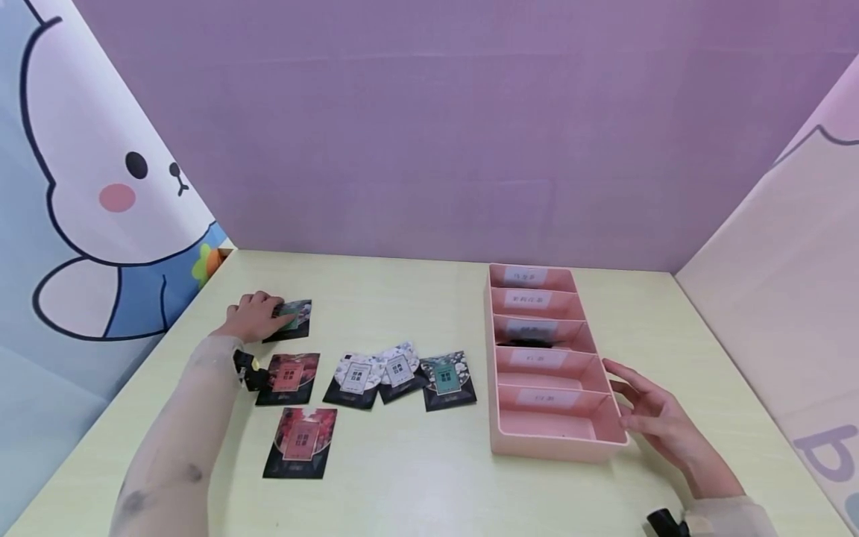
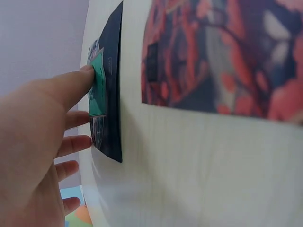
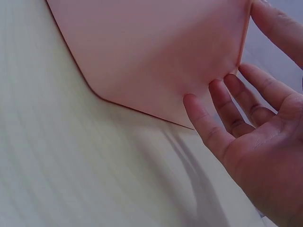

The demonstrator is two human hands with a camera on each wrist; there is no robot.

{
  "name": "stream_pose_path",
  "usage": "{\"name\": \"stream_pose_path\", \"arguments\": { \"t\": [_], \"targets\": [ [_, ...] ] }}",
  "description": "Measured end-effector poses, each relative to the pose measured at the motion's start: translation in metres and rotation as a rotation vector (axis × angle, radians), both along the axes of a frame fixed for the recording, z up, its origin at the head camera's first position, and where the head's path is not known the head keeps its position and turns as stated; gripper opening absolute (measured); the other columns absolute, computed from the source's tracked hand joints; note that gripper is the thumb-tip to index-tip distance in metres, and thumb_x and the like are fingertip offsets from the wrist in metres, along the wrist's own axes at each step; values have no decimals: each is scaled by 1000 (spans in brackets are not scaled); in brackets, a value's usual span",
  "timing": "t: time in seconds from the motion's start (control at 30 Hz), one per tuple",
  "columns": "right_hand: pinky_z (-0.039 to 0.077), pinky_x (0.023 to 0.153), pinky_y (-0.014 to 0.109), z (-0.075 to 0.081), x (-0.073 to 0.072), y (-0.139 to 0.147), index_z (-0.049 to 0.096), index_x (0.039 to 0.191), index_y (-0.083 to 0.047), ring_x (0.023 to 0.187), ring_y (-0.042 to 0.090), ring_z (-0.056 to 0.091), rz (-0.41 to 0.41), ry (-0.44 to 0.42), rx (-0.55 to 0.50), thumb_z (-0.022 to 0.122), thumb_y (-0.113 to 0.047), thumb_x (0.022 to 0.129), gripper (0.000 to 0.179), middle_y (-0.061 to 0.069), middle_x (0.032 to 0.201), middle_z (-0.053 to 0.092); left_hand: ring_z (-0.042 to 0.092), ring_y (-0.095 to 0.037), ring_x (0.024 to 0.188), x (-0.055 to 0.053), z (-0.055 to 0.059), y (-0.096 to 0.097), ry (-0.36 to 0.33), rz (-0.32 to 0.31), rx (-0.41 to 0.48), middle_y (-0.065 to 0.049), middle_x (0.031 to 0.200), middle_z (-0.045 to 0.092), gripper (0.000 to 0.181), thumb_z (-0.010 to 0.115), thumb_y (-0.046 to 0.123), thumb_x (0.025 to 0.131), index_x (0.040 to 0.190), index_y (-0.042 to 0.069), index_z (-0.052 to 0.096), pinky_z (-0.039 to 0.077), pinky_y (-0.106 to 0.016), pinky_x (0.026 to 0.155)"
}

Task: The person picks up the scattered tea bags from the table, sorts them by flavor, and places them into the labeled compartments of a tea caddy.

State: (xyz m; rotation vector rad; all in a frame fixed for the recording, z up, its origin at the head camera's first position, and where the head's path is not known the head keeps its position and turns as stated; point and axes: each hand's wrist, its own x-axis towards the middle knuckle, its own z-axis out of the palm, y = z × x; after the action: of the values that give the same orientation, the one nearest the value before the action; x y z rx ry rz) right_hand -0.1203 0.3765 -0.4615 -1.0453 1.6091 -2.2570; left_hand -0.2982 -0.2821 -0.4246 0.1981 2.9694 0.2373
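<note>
- Setting: a purple backdrop [image 1: 470, 134] behind a pale table [image 1: 403, 485]; at right, a pink box [image 1: 557, 448] with 5 compartments, a dark flat item [image 1: 526, 344] in the middle compartment.
- Left hand [image 1: 251, 317]: fingers spread, thumb on the label of a green-labelled packet [image 1: 302, 322] lying at the table's far left. I see no firm pinch.
- Right hand [image 1: 661, 425]: fingers apart, tips against the box's right side, nothing gripped.
- Nearby: 2 red packets [image 1: 300, 447] nearer the person; 2 white packets [image 1: 354, 380] touching; 1 more green packet [image 1: 448, 382] beside them, towards the box.
- Technique, my judgement: slide the thumb to an edge and work a fingertip underneath; pressing mid-label probably just pins it.
- Caution: the black wrist camera [image 1: 251, 371] sits at the farther red packet's edge and could drag it; raise the wrist first.
- Right hand: light contact should steady the box without tipping it.
</note>
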Motion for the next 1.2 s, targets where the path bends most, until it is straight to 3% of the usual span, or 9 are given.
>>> {"name": "stream_pose_path", "arguments": {
  "t": [0.23, 0.6, 0.97, 1.2],
  "targets": [
    [39, 108, 29, 2, 1, -2, 25, 152, 9, 136, 20, 44, 3, -2, -32, 49, 27, 88, 71, 4, 158, 35, 31, -57, 125, -4, -1, -5, 21, 1, 27, -37, 138, 38, 66, 56, 46, 98, 137, -6, 48, 27, -73, 98],
    [39, 108, 29, 0, 0, -2, 24, 152, 10, 137, 20, 43, 5, 4, -40, 49, 27, 88, 71, 5, 158, 35, 33, -57, 122, -14, -6, -13, -11, 11, 80, -36, 135, 36, 64, 60, 49, 96, 133, -2, 51, 30, -73, 95],
    [43, 104, 30, -3, -4, 1, 26, 154, 6, 135, 21, 46, 44, -15, -52, 47, 26, 89, 71, 6, 157, 37, 35, -53, 117, -17, 5, -1, -66, 13, 58, -33, 131, 41, 50, 63, 40, 97, 124, -2, 59, 33, -69, 95],
    [45, 102, 30, -5, -4, 2, 25, 154, 4, 135, 19, 45, 46, -26, -40, 46, 26, 90, 71, 5, 158, 35, 45, -44, 103, -16, 9, 3, -85, -16, 70, -28, 116, 50, 43, 63, 34, 98, 118, -4, 58, 38, -64, 90]
  ]
}}
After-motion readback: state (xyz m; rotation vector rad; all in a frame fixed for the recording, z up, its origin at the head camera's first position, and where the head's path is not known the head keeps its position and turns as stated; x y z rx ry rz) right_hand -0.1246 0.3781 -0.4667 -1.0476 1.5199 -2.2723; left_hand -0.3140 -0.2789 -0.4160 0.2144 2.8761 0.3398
